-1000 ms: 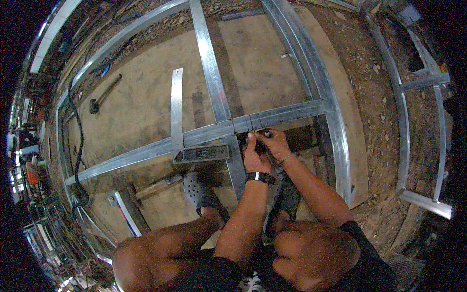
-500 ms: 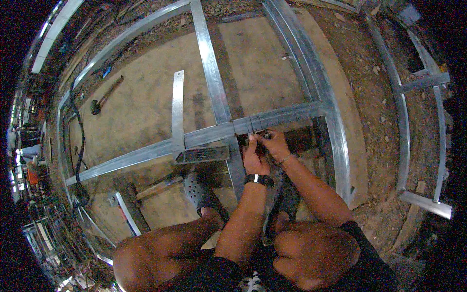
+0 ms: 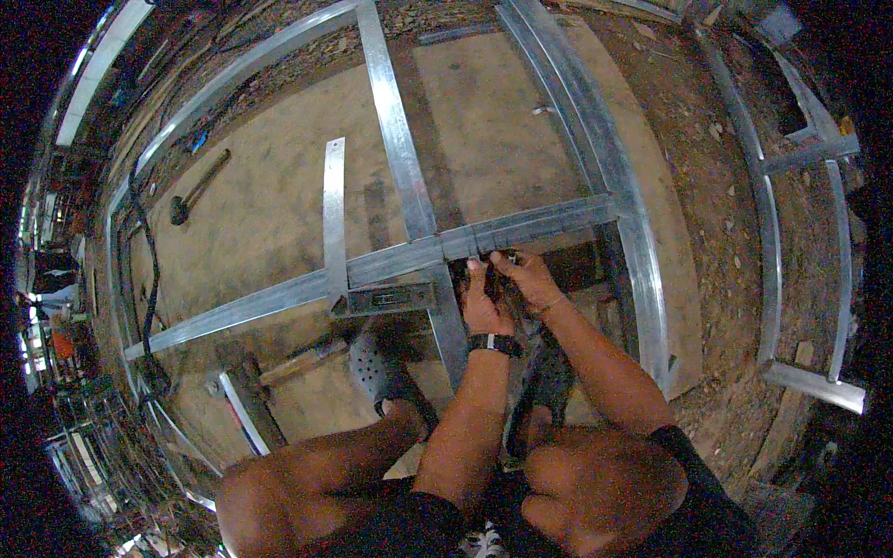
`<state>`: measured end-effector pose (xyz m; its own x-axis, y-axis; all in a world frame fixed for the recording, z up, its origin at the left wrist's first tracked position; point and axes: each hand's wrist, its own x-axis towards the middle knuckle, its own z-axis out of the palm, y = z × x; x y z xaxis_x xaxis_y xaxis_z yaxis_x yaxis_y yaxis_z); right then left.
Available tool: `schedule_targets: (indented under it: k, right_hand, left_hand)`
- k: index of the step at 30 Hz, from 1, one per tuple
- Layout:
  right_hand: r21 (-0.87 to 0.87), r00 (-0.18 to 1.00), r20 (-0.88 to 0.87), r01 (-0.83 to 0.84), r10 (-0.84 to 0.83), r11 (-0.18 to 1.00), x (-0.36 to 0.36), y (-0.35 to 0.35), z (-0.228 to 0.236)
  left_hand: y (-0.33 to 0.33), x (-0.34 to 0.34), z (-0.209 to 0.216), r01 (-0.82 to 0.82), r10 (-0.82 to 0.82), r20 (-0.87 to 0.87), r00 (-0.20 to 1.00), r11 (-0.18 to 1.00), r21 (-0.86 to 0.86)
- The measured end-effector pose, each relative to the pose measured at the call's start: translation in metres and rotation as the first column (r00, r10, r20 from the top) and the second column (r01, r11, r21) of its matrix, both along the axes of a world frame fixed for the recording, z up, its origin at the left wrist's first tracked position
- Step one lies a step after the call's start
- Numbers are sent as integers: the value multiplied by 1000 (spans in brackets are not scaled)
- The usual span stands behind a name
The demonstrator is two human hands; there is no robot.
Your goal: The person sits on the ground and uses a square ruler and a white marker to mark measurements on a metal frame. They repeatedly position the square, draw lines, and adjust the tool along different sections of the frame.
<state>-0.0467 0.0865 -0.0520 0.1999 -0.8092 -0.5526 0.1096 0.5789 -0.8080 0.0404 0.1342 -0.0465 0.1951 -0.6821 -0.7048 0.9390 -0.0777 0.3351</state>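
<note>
Both my hands meet at the near edge of a galvanized metal crossbar (image 3: 381, 264), just right of where an upright tube joins it. My left hand (image 3: 486, 305), with a watch at the wrist, has its thumb up against the bar and its fingers curled. My right hand (image 3: 530, 281) is bent in close beside it, thumb and fingers pinched near the same edge. Whatever small thing they hold is too dark to make out. Several dark lines cross the bar just above my fingertips. To the left, a try square (image 3: 335, 214) rests across the bar, its thick stock (image 3: 386, 298) on the near side.
A hammer (image 3: 199, 189) lies on the brown board (image 3: 270, 167) inside the frame. Another hammer (image 3: 302, 361) lies by my left clog (image 3: 374, 367). A black cable (image 3: 151, 270) hangs over the frame's left side. At the right stands another metal frame (image 3: 770, 251).
The view has shifted slightly. My hands stay at the same place on the bar, with only a small shift of the fingers. The try square lies as before.
</note>
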Motion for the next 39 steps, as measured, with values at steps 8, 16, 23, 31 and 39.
schedule_targets:
  k: [8, 16, 23, 31, 39]
  right_hand:
    - [-10, 993, -89, 71, -71, 997, -33, 20, 11]
    - [-21, 928, -258, 271, -267, 962, -55, 45, -6]
    - [7, 877, -391, 305, -278, 952, -69, 52, 4]
    - [14, 892, -334, 327, -304, 945, -66, 49, 19]
    - [8, 894, -325, 327, -307, 945, -67, 50, 14]
  left_hand:
    - [-3, -7, -6, -15, 19, 210, 978, 1000, -21]
    - [-3, -1, 19, -13, -15, 249, 968, 993, 113]
    - [-6, -6, 16, -2, -24, 224, 974, 993, 114]
    - [-5, -7, 20, 24, -56, 269, 962, 992, 122]
    - [-3, -7, 13, 10, -39, 274, 961, 995, 104]
